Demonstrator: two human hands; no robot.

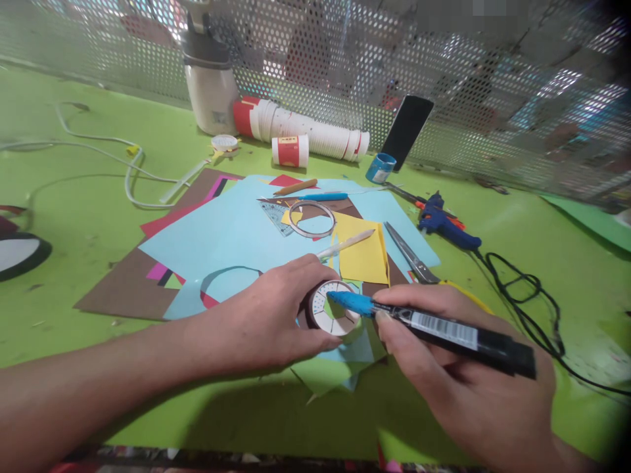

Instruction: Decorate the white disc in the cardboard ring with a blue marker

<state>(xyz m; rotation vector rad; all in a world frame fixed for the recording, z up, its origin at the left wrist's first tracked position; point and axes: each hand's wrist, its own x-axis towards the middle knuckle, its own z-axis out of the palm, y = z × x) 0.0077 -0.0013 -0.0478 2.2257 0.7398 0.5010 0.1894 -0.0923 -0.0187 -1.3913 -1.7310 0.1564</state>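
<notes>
My left hand (280, 309) is wrapped round a small round piece (323, 320) with a white top, which black lines divide into wedges. Blue dots fill some of the wedges, and a green patch shows near its middle. In my right hand (473, 374) is a black marker pen (444, 328) with a barcode label and a blue front end. Its tip meets the white top or hovers just over it; I cannot tell which. Under and behind my hands lie light blue paper (197, 243) and yellow paper (362, 259).
Scissors (409, 253) and a blue glue gun (446, 222) with a black cord lie at right. A ring (311, 233), a set square (275, 217) and pencils are ahead. Farther back stand a bottle (211, 92), stacked paper cups (315, 131) and a phone (408, 131) before a perforated screen.
</notes>
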